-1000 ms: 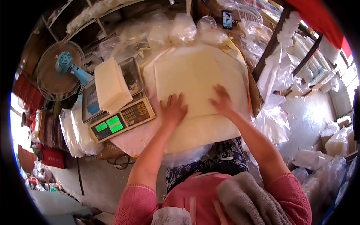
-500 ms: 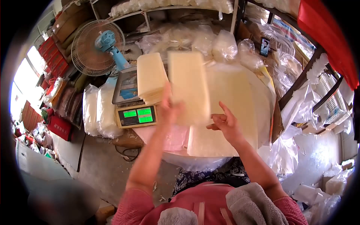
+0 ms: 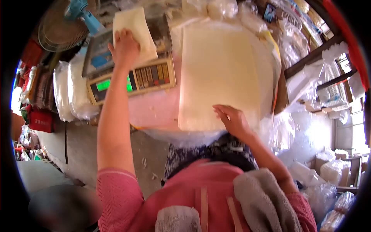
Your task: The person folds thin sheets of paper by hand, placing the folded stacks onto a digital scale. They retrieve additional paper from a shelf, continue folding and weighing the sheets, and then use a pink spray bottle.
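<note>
My left hand lies with fingers spread on a folded stack of cream-coloured sheets. That stack rests on the metal pan of a digital scale, whose green display is lit and partly hidden by my forearm. On the table's right half lies a wide pile of flat cream sheets. My right hand is over its near edge, fingers loosely extended and holding nothing.
A blue fan stands behind the scale at the left. Clear-wrapped white packs sit left of the scale. Plastic bags line the table's back, near a phone. A dark frame rises at the right.
The folded sheets my left hand held beside the scale are now on its stack, my hand flat on top. My right hand stays over the pile. The view has shifted.
</note>
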A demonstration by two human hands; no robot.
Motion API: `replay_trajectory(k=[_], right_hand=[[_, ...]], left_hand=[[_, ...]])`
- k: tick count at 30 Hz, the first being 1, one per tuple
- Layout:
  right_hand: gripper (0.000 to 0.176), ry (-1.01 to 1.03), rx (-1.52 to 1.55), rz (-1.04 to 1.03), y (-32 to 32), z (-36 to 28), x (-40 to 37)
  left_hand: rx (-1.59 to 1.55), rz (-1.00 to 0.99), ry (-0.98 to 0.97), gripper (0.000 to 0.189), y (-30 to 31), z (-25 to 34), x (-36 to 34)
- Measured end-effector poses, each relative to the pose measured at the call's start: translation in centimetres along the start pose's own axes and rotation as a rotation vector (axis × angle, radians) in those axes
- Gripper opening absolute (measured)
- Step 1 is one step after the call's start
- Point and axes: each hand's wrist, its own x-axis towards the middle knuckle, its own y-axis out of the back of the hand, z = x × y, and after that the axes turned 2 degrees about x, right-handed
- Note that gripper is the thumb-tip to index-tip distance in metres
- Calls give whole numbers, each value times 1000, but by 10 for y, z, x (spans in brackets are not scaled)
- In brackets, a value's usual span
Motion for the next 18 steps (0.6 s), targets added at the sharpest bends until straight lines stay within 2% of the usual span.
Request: replay_trajectory(k=[1, 2, 5, 6, 9, 10, 12, 14, 16, 18], right_hand=[[28, 145, -137, -23, -5, 1, -8], [28, 161, -109, -59, -14, 4, -12], [26, 410, -237, -119, -32, 0, -7], [25, 446, -199, -101, -39, 0, -6], [22, 514, -280, -108, -48, -2, -3], [20, 496, -233, -102, -50, 1, -2], [16, 462, -151, -88, -53, 11, 0], [11, 274, -27, -74, -53, 16, 1], [9, 106, 87, -72, -49, 18, 4], [10, -41, 193, -85, -45, 17, 6]], left_hand=[[-8, 18, -19, 56, -7, -4, -2], [-15, 66, -30, 56, -11, -10, 5], [-304, 134, -76, 54, -24, -29, 22], [-349, 233, -99, 53, -27, -33, 23], [-509, 493, -194, 52, 36, -9, -34], [-587, 564, -243, 52, 52, 3, -61], [-768, 574, -201, 49, 53, 35, -122], [-935, 408, -270, 53, 31, 57, -174], [-929, 356, -279, 64, 17, 83, -216], [-958, 207, -157, 70, 12, 99, -243]])
